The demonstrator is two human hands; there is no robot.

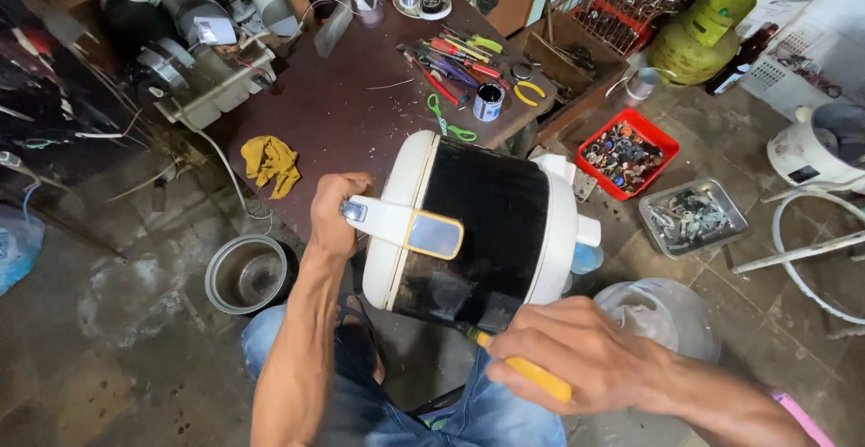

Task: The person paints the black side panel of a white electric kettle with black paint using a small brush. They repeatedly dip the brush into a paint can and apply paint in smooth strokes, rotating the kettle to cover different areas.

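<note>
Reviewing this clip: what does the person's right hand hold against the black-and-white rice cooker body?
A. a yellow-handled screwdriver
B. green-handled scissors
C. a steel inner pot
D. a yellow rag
A: the right hand grips a yellow-handled screwdriver whose tip meets the rice cooker body, while the left hand steadies its lid end; scissors and rag lie on the table.
</note>
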